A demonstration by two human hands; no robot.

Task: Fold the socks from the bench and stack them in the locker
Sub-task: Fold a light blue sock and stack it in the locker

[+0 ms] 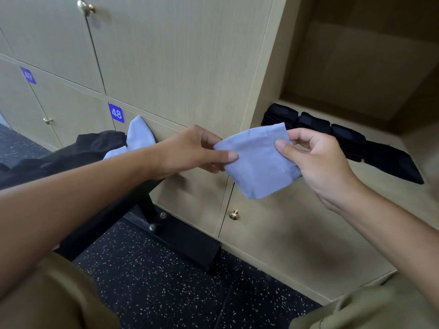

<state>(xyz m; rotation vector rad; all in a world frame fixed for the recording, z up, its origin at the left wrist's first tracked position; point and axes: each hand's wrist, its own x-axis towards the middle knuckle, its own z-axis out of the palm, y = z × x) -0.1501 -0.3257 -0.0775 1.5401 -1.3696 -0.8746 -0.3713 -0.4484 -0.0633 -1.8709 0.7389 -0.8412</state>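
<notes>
A folded light blue sock (259, 162) hangs in the air in front of the lockers, pinched from both sides. My left hand (190, 150) grips its left edge and my right hand (316, 160) grips its right edge. Another light blue sock (140, 136) lies on the black bench (78, 167) behind my left forearm, next to dark socks (99, 141). In the open locker (380, 210) at the right, several folded black socks (344, 141) sit in a row along its floor.
Closed wooden locker doors with brass knobs (234, 214) and blue number tags, 48 (116, 113) and 49, fill the wall. The bench's black foot (185, 243) is bolted to the speckled dark floor. My olive trousers show at the bottom corners.
</notes>
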